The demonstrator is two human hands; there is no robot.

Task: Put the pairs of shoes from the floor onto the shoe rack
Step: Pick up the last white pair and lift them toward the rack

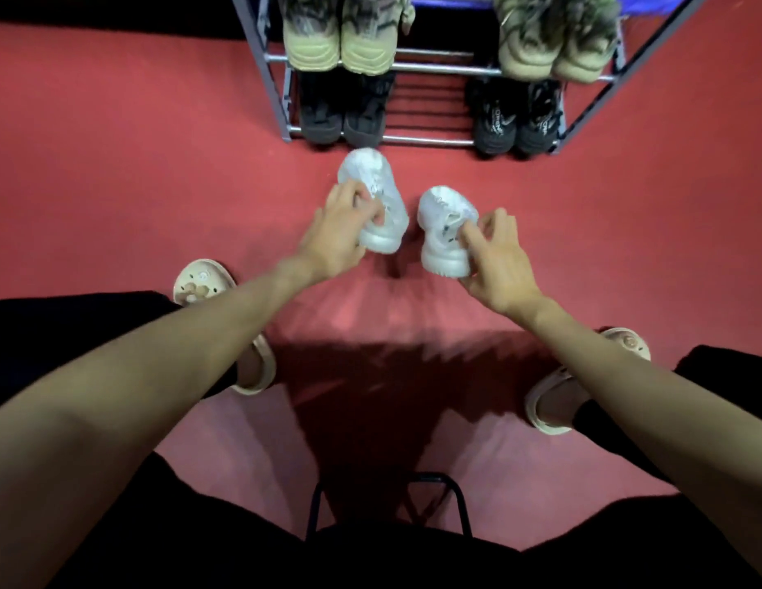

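- The left hand [343,231] holds the left white shoe [377,201]; its fingers [349,193] curl over the top near the laces. The hold seems to be only on the soft upper part, so the shoe can tip or slip down when it is carried to the rack.
- The right hand [500,257] holds the right white shoe [445,231]; its fingers [473,238] pinch the side by the opening. This light pinch can let the heavy sole swing.
- Both shoes are in front of the shoe rack [434,140], near it, just over the red floor [137,142]; I cannot tell if they touch it.
- The free place on the lower shelf is between two dark pairs [345,112], so a shoe can knock them or fall between the thin bars.
- The white shoes look smooth, with thick rounded soles; the rack is of metal tubes; the beige pairs [341,40] above look rough.
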